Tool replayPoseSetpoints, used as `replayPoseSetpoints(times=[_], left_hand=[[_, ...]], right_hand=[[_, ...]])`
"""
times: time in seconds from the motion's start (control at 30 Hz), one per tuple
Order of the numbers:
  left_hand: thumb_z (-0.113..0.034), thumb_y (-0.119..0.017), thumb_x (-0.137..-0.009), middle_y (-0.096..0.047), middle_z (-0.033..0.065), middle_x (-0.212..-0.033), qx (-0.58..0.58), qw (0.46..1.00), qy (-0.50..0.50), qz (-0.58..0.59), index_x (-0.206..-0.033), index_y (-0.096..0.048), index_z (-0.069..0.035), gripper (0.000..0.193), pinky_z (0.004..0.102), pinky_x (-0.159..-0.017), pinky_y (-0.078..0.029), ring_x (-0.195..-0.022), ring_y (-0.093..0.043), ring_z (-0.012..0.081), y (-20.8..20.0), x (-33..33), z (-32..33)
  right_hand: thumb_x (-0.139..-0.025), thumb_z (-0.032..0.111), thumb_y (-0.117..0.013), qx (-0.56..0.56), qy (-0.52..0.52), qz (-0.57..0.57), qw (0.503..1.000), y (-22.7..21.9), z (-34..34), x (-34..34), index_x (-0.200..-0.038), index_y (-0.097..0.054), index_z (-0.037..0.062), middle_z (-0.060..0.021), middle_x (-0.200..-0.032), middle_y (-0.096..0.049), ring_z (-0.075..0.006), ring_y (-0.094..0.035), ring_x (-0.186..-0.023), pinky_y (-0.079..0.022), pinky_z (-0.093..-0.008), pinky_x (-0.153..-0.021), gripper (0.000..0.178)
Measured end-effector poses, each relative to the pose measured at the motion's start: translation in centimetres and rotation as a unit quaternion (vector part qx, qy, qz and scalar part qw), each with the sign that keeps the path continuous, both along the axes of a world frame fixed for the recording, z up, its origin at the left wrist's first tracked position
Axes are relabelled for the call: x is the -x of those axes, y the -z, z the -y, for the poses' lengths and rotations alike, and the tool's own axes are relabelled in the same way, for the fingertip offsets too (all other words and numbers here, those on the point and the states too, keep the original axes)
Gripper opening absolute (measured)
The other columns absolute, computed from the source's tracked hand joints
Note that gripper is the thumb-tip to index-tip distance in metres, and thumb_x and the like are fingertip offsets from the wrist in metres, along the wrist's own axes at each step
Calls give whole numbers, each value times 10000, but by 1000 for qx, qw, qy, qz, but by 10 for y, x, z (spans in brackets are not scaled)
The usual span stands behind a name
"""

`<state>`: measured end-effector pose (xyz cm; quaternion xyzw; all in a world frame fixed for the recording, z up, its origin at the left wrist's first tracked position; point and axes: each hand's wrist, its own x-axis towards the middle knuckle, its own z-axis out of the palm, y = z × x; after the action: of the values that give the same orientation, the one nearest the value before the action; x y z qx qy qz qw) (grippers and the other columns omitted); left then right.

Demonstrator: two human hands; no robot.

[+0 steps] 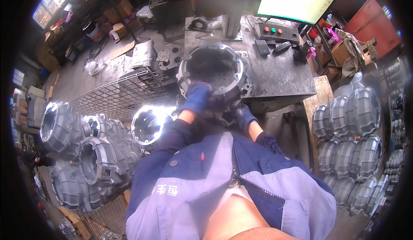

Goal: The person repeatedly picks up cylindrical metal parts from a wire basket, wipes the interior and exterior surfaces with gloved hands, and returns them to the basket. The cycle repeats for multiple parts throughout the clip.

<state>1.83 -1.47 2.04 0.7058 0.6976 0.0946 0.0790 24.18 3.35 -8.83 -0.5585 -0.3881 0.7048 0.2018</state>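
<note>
- At the front edge of the worktop, a grey metal housing stood with its wide round opening facing up, the near side close to the person's body.
- The hands were apart: the gloved left hand lay over the near-left rim, and the right hand was lower, by the near-right side. Whether either had closed round the metal, I could not tell; the fingers were lost in shadow.
- With the housing so near the edge, a pull toward the body could have tipped or slid it off, probably from too little support underneath.
- Uneven hand heights might have twisted it, and smooth gloves on bare metal could have slipped.
- Fingers under the near side risked a pinch if the weight came down suddenly.
- Swung left, it might have knocked the brightly lit housing nearby.
- A wire basket stood at the left; more housings were heaped beside its mesh, apparently inside it.
- Cardboard boxes sat farther back, their contents too small to make out.
</note>
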Motion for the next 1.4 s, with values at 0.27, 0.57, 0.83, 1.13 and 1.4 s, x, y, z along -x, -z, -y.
replayPoseSetpoints(times=[0.27, 0.57, 0.83, 1.13, 1.4], left_hand=[[-229, -793, -694, -708, 175, -907, -20, 1000, -1, 23, -822, -722, -98, 197, 441, -805, -512, -916, -679, 363, 9, 1, 0], [-279, -801, -675, -704, 159, -814, -49, 999, -12, 15, -755, -721, -104, 209, 447, -793, -518, -859, -685, 362, 10, -1, -2], [-302, -800, -660, -706, 158, -807, -57, 998, -10, 6, -743, -727, -117, 215, 438, -769, -521, -850, -691, 358, 14, -3, -3], [-294, -788, -655, -701, 161, -787, -34, 999, -11, -1, -734, -719, -119, 205, 451, -763, -527, -821, -695, 363, 16, -7, -6], [-278, -794, -660, -703, 165, -798, -55, 998, -22, 10, -727, -717, -110, 196, 451, -760, -529, -827, -698, 357, 16, -12, -7]], right_hand=[[-946, 85, -590, -68, -60, 68, 994, 33, -15, -4, -1088, -663, -9, -79, -940, -684, -160, -644, -775, -522, -314, -674, 185], [-930, 15, -572, -35, -7, -31, 999, 62, -25, -11, -1099, -660, 3, -82, -972, -691, -170, -660, -829, -533, -312, -701, 191], [-939, 76, -614, -72, -72, 53, 993, 22, -16, -11, -1074, -670, 20, -64, -949, -696, -151, -650, -812, -514, -307, -686, 157], [-973, 111, -587, -118, -193, 113, 967, 8, -25, -18, -1123, -660, 33, -127, -1036, -688, -181, -637, -884, -518, -345, -750, 184], [-956, 283, -639, -114, -141, 118, 976, -24, -20, -18, -1133, -662, -11, -164, -1041, -709, -234, -642, -929, -512, -374, -809, 344]])
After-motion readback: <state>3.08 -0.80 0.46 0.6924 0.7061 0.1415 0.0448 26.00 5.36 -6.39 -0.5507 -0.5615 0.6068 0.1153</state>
